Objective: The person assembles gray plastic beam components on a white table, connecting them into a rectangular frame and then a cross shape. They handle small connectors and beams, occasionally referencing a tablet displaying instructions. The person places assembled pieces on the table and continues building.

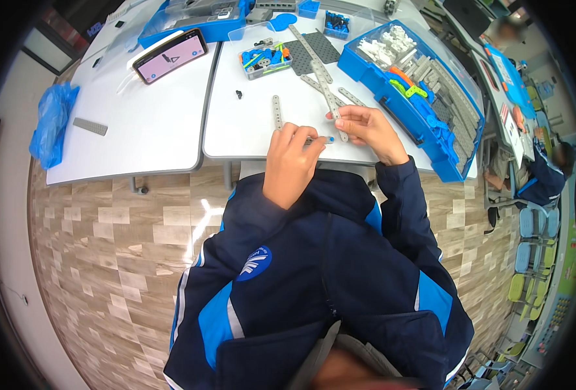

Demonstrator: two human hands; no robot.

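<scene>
My right hand [371,133] is closed on the near end of a long grey perforated beam [332,104], which slants away over the table and joins more beams at its far end. My left hand [289,162] pinches a small grey building piece with a blue tip [329,140], close to the beam's near end; the fingers hide most of it. Beside the left fingers a grey beam [277,112] lies on the white table, its near end covered by the hand. Another short grey beam [351,97] rests beyond my right hand.
A blue parts case [392,104] with white, grey, green and blue pieces stands at the right. A clear box [266,62] of coloured connectors sits further back, near a dark perforated plate [310,55]. A propped phone [171,56] and a blue bag [53,123] are at the left.
</scene>
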